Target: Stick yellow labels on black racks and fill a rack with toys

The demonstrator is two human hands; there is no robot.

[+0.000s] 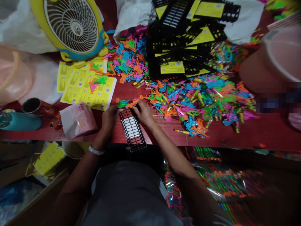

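Note:
A long black plastic lattice rack (pixel 137 140), with a white panel on it, lies in front of me and juts over the table's near edge. My left hand (pixel 109 119) is closed at the rack's far left corner, its fingertips partly hidden. Small green and blue plastic pieces (pixel 122 104) sit by those fingers at the far end. On the other side, my right hand (pixel 145 113) pinches an orange plastic toy piece (pixel 134 102) just above the rack's far end; a pink bit shows beside it.
Colourful plastic pieces (pixel 174 94) are heaped on the red table (pixel 164 135). Behind them is a stack of black racks with yellow labels (pixel 172 67). To the left are a fan (pixel 76 28), yellow label sheets (pixel 94 94), a tissue pack (pixel 81 121) and a teal bottle (pixel 21 121); right, a pink bucket (pixel 254 66).

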